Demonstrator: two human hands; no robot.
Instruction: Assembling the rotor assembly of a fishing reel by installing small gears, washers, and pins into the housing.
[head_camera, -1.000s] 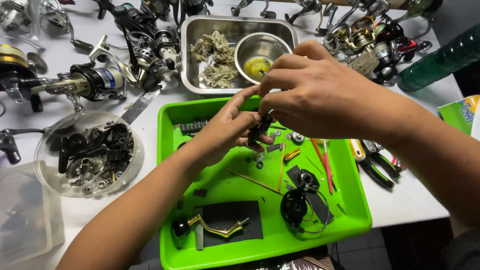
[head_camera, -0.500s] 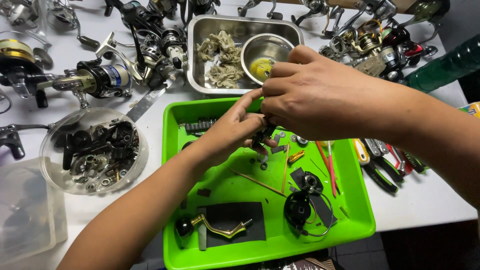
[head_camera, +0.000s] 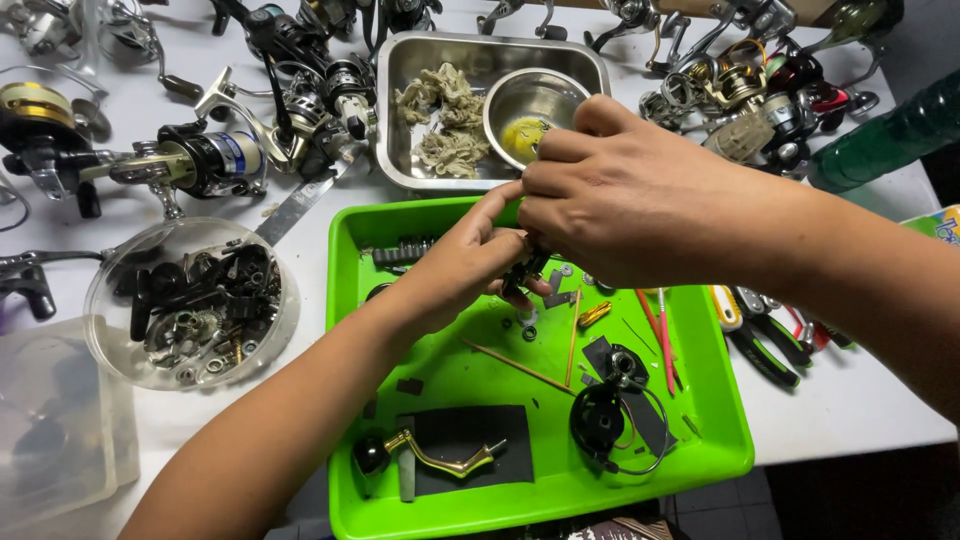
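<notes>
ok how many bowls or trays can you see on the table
5: green tray under the hands, steel tray behind it, small steel bowl inside that, clear bowl of parts left, clear tub at the far left. None seem hidden.

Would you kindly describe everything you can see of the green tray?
The green tray is bright, shallow, rectangular plastic with a raised rim, lying flat on the white table. Inside lie a black mat, a gold crank handle, a black spool, thin sticks and small screws. Both hands work above its upper middle; the left forearm crosses its left side.
</notes>
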